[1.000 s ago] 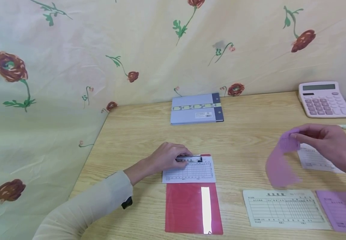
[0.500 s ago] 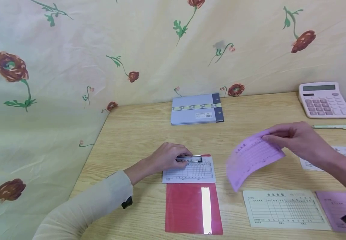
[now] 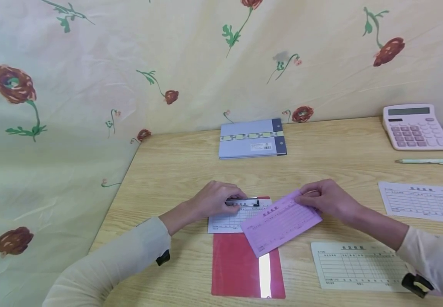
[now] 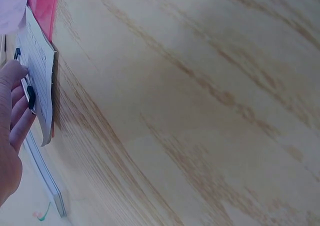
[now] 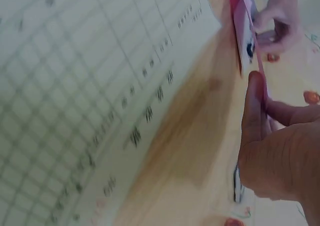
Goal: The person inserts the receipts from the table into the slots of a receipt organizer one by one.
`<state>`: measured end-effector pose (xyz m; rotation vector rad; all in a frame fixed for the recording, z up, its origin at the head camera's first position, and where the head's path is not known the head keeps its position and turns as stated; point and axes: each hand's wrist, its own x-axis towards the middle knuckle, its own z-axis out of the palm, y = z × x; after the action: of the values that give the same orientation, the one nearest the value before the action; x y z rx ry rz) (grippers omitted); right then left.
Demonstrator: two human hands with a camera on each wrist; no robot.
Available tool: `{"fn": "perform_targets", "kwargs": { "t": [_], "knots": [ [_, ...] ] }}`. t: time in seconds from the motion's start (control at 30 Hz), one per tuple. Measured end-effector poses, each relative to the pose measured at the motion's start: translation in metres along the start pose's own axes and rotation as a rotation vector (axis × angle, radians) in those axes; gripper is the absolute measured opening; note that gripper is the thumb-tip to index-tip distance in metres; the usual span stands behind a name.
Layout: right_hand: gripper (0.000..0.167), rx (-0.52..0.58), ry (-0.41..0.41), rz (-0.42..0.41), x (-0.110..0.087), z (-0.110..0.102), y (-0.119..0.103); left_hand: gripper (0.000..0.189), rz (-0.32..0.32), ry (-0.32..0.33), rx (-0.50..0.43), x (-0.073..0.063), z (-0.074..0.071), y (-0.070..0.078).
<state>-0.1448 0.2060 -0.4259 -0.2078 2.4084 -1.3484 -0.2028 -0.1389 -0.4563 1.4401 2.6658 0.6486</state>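
Observation:
A red clipboard (image 3: 237, 268) lies on the wooden table with a white printed form (image 3: 225, 224) under its metal clip (image 3: 250, 202). My left hand (image 3: 217, 199) grips the clip, thumb below it and fingers above, as the left wrist view also shows. From the right, my right hand (image 3: 330, 198) pinches a pink form (image 3: 279, 221) by its upper right corner, between thumb and fingers (image 5: 255, 106). The pink form is tilted and overlaps the white form and the board in the head view, hiding part of both.
A pale green form (image 3: 359, 266) lies at the right front, partly under my right sleeve. Behind it is another white form (image 3: 425, 200), then a pen (image 3: 432, 161) and a pink calculator (image 3: 415, 128). A blue notebook (image 3: 252, 138) lies at the back against the flowered cloth (image 3: 190, 55).
My right hand has carried the pink form leftward from the right side to the clipboard, and the sheet has flattened out from its curl. My left hand has stayed on the clip.

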Motion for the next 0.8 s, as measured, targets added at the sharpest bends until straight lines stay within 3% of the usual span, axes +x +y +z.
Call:
{"fn": "perform_targets", "kwargs": {
  "t": [0.2, 0.43, 0.6, 0.8],
  "knots": [
    [0.034, 0.104, -0.086, 0.064, 0.001, 0.008, -0.001, 0.027, -0.001, -0.010, -0.001, 0.001, -0.001, 0.001],
    [0.027, 0.066, -0.231, 0.091, 0.005, -0.003, -0.008, 0.027, 0.022, -0.016, 0.009, 0.002, -0.003, 0.002],
    [0.022, 0.073, -0.278, 0.073, 0.009, -0.002, -0.014, 0.027, 0.036, -0.021, 0.031, 0.002, -0.003, 0.002],
    [0.021, 0.099, -0.317, 0.081, 0.015, 0.015, -0.024, 0.028, 0.028, -0.037, 0.030, 0.003, -0.003, 0.002]
  ]
}}
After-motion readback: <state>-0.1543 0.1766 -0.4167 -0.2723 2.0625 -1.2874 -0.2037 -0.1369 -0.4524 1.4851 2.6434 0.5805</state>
